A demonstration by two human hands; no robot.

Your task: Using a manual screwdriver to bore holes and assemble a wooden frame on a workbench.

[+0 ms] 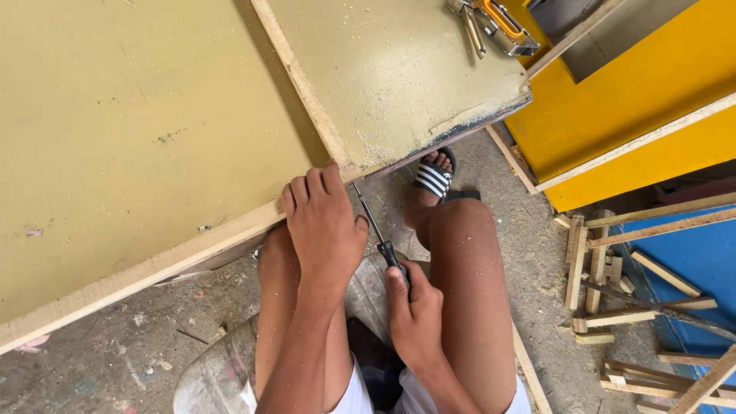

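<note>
Sitting low on an upturned grey container (218,376), the person is steadying the corner of an olive-painted board (130,130) with the left hand (323,230), its fingers draped flat over the pale wooden edge strip (153,264) and not clenched on anything. The right hand (414,314) is gripping the black handle of a screwdriver (379,234), whose thin shaft is angling up toward the joint where a second olive panel (399,77) meets the first. I am judging the tip to be very near the left thumb; if it is skidding off the wood, it could be jabbing that thumb or the bare knee (460,218) beside it.
</note>
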